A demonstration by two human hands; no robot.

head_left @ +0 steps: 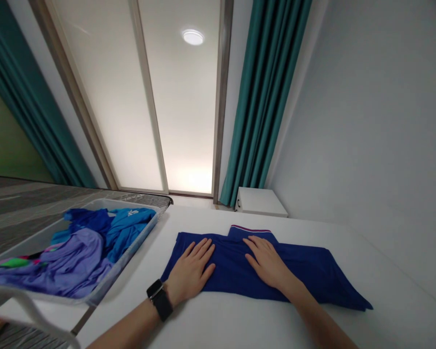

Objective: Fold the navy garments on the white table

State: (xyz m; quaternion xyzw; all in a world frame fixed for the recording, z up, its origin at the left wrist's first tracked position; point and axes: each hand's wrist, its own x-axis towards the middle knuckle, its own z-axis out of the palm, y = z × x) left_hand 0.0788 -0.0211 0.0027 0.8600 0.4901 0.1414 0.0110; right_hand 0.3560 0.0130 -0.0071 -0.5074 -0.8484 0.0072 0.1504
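Observation:
A navy blue shirt (228, 264) lies folded lengthwise on the white table, its collar (252, 233) edged with a red and white stripe and pointing away from me. My left hand (191, 269) rests flat on the left part of the cloth, fingers stretched out; a black watch is on that wrist. Near the middle, just below the collar, my right hand (267, 261) presses flat with its fingers spread. To the right the cloth narrows to a pointed corner near the wall. Neither hand grasps anything.
On the left stands a clear plastic bin (125, 264) with crumpled purple and blue clothes (76, 261). The white table (218, 320) meets a wall on the right. A small white cabinet (261, 201) stands beyond its far edge, beside a green curtain (265, 97).

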